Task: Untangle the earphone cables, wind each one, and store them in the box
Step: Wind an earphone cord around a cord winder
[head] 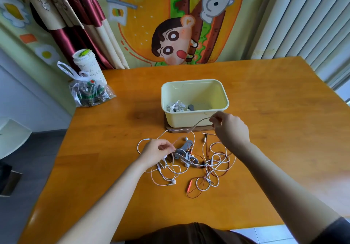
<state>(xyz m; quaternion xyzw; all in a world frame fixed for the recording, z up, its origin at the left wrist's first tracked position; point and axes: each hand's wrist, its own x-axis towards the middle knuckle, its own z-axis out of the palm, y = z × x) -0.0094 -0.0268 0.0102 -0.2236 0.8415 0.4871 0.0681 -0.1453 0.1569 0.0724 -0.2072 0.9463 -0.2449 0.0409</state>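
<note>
- Both forearms reached forward from the lower edge of the view over the table (106,133).
- Left hand (158,150): fingers curled, thumb and forefinger pinching a pale pink cable (197,125). The hand sat low, at the left edge of the tangle (214,160).
- Right hand (232,128): held higher and farther out, in front of the near wall of the box (184,119), back of the hand toward the camera. Its fingertips pinched the same cable at its far end.
- Cable: ran in a shallow arc from the left hand up to the right hand.
- Tangle: white and thin red cables mixed with grey pieces (182,153), lying on the table between the two hands and nearer the camera. A white earbud (173,182) and a red inline piece (190,184) lay at its near edge.
- Box: cream, open-topped, upright on a brown mat (189,130), just beyond the tangle. Wound white earphones (175,106) lay in its left end, with a dark item (190,107) beside them.
- Bag (89,94) and cup (85,61): at the far left corner of the table.
</note>
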